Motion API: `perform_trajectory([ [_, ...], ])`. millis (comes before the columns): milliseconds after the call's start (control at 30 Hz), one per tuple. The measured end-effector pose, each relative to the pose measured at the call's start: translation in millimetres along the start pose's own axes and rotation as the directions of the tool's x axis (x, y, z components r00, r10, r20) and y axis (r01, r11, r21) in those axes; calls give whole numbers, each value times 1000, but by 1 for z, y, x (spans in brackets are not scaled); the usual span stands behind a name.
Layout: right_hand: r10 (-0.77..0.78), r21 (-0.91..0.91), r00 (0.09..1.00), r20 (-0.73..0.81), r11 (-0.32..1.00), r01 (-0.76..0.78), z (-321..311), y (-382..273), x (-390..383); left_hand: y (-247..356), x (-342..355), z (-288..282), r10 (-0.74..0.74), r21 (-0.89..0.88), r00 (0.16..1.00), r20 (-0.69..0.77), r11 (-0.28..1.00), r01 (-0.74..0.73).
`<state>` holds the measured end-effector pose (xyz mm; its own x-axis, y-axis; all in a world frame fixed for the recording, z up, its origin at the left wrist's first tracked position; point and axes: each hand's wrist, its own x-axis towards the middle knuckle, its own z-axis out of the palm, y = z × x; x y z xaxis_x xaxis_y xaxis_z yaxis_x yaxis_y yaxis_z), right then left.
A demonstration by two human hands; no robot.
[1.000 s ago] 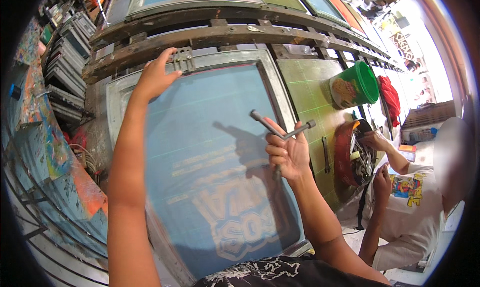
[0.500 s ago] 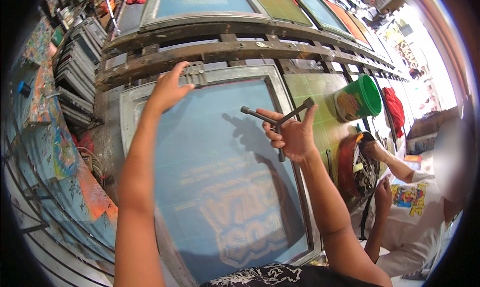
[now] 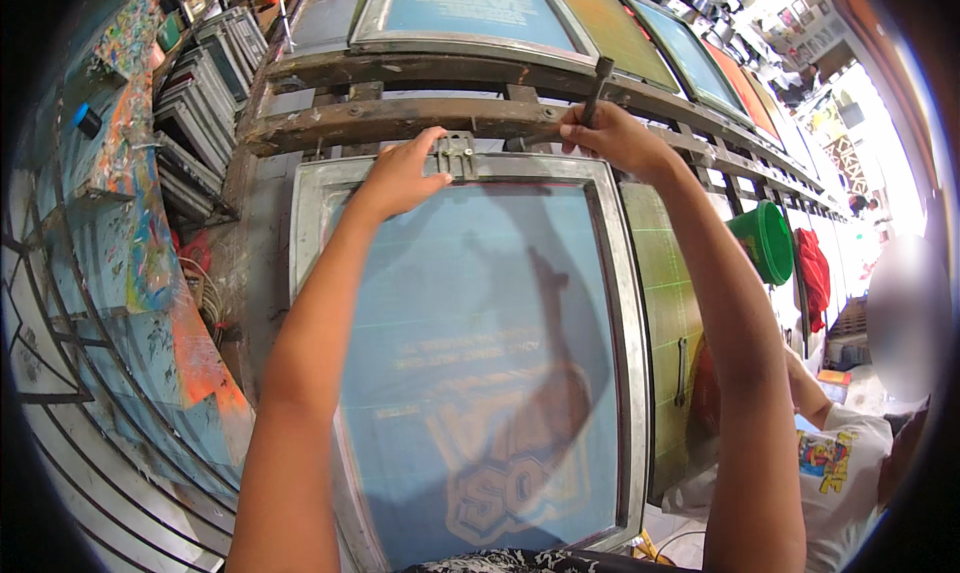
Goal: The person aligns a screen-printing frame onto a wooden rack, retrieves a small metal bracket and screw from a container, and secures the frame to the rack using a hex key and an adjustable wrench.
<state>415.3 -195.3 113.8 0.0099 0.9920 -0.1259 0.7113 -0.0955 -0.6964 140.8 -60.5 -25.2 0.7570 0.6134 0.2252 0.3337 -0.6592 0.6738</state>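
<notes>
My left hand grips a metal clamp bracket at the top edge of an aluminum-framed screen, whose blue mesh carries pale lettering. My right hand is raised above the screen's top right, right of the bracket, closed round a dark socket wrench; one arm of it points up, and the rest is hidden by my hand. Just behind both hands runs a worn dark rail. My forearms' shadows lie across the mesh.
More screens lie beyond the rails. At right are a green panel, green bucket, red cloth, loose spanner and a person. Stacked frames and paint-spattered boards stand left.
My right hand has lifted the three-armed wrench from over the mesh toward the rail and turned over. My left hand stays at the bracket. The view has shifted, moving everything rightward.
</notes>
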Motion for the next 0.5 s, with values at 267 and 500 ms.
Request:
perform_trajectory([
  [267, -308, -766, 945, 108, 580, 277, 39, -56, 58, 4, -6, -7, -23, 23, 999, -23, 999, 24],
  [500, -208, -785, 962, 177, 560, 266, 54, -65, 73, 3, -5, -4, -28, 39, 999, -32, 999, 29],
])
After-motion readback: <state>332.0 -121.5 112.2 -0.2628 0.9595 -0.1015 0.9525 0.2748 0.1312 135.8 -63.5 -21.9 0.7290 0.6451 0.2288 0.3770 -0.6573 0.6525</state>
